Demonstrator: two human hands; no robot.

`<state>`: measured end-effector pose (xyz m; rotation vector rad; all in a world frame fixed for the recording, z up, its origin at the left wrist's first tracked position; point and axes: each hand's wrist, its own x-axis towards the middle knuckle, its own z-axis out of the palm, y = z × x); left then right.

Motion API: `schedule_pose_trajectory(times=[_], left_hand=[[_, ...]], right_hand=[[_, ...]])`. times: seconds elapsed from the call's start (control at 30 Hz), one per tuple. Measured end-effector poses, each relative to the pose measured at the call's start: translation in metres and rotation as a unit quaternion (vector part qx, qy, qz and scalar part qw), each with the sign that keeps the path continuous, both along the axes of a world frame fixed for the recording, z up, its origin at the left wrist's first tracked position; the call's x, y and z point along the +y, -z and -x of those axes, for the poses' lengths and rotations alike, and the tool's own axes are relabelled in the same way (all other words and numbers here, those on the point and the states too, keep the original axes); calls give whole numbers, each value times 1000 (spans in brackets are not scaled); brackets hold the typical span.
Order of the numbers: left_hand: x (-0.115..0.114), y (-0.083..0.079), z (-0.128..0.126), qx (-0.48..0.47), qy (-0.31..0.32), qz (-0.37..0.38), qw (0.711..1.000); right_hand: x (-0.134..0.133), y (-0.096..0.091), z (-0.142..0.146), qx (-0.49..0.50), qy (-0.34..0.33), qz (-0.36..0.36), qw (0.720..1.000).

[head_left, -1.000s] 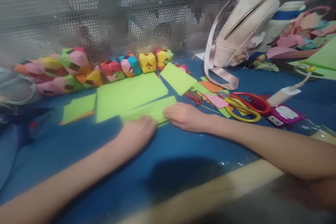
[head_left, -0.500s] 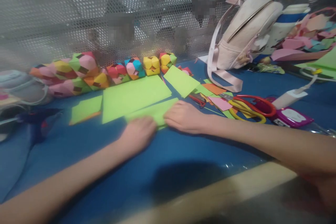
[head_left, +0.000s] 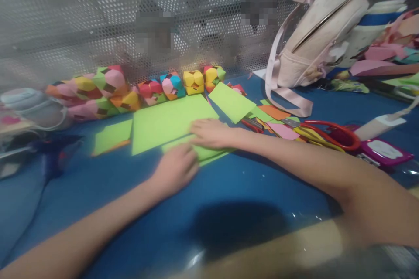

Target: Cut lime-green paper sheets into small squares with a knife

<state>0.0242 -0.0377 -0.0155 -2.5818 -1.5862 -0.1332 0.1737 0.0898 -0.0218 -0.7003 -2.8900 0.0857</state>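
Observation:
A folded lime-green sheet of paper point(head_left: 212, 153) lies on the blue table under both hands. My left hand point(head_left: 178, 165) is closed at its left front edge, fingers curled, their tips partly hidden. Across the paper's upper side my right hand point(head_left: 211, 133) lies palm down, its fingers stretched out flat and reaching left past my left hand's knuckles. Just behind sits a larger flat lime-green sheet point(head_left: 163, 124), partly covered by the right fingertips. Another green sheet point(head_left: 231, 102) lies beyond, with smaller green pieces point(head_left: 113, 136) to the left.
Folded paper ornaments point(head_left: 172, 86) line a perforated metal panel point(head_left: 108, 22). Red-handled scissors point(head_left: 337, 133), a purple case point(head_left: 388, 151) and paper scraps lie right, before a pale backpack point(head_left: 322, 39). A dark blue glue gun point(head_left: 52, 157) lies left; people show behind the panel.
My right hand has slid left across the folded paper and flattened out, uncovering its right end. The left hand stays at the left edge. The whole view has shifted slightly.

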Motion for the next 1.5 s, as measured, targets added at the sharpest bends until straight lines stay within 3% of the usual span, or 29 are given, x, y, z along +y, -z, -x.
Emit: schedule_pose_trajectory(times=[0.17,0.27,0.63,0.9,1.1,1.5], left_hand=[[2,-1,-1,4,-3,-40,999],[5,1,-2,10,-37,-3,999],[5,0,5,19,-79,18,997],[2,-4,1,29,-90,-4,996],[1,-5,0,21,-98,-3,995],[1,-3,1,17,-91,7,996]], right_hand=[[1,7,-10,8,-9,13,1000],[-1,8,-12,9,-4,12,1000],[-4,1,-13,35,12,-75,996],[0,11,-11,117,-39,-128,984],[-20,13,-13,103,-128,-145,976],[-39,11,-49,65,-143,-157,975]])
